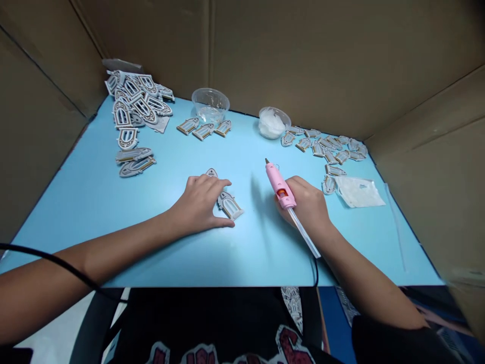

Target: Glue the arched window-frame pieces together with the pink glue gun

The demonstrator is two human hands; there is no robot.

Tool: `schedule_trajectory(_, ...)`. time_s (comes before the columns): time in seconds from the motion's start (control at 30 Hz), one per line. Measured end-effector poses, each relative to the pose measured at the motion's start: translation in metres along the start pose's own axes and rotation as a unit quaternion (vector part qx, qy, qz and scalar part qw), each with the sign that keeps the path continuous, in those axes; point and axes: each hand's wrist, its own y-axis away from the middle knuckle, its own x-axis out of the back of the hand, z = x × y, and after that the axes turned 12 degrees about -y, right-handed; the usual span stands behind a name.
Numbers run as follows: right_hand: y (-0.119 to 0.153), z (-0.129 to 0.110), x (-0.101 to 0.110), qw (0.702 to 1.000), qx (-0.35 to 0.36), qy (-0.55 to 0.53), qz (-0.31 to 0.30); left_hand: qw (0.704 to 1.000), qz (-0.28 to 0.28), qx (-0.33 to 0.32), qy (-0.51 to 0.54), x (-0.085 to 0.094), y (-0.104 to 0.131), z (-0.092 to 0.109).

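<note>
My right hand (308, 199) is wrapped around a pink hot glue gun (278, 181). Its nozzle points up and away from me, and a clear glue stick (305, 233) sticks out of its rear. On the table to the left, my left hand (204, 202) rests with thumb and fingers spread around a small arch-shaped window piece (229, 205), white and grey with gold trim. The thumb lies close to the piece's lower end; whether it touches I cannot tell. Another arched piece (211, 172) shows beyond the knuckles, partly hidden by the fingers.
Larger arched pieces (132, 101) are heaped at the back left. A clear plastic tub (210, 105) and a tub with white material (273, 123) stand at the back. Several small pieces (329, 146) lie right, near a white packet (359, 192). Cardboard walls (303, 55) enclose the table.
</note>
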Motion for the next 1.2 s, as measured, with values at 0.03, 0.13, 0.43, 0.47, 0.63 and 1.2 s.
schedule_trajectory(0.03,0.001,0.001,-0.004,1.000,-0.002,-0.007,-0.003,1.000,-0.014,-0.010,0.005,0.001,0.001,0.000)
schedule_trajectory(0.13,0.001,0.000,-0.011,0.999,0.000,-0.042,-0.009,0.998,-0.030,-0.051,0.039,0.006,0.001,-0.004)
schedule_trajectory(0.43,0.001,-0.005,-0.017,0.977,0.049,-0.205,0.004,0.998,-0.050,-0.042,0.024,0.016,-0.003,-0.009)
schedule_trajectory(0.47,0.001,-0.005,-0.017,0.977,0.057,-0.206,-0.001,0.998,-0.046,-0.042,0.018,0.016,-0.002,-0.010)
schedule_trajectory(0.63,0.002,-0.004,-0.016,0.977,0.091,-0.191,-0.029,0.999,-0.041,-0.028,0.021,0.018,0.002,-0.017)
schedule_trajectory(1.2,0.006,-0.007,-0.008,0.969,0.140,-0.187,-0.083,0.993,-0.085,-0.053,0.065,0.027,0.003,-0.026)
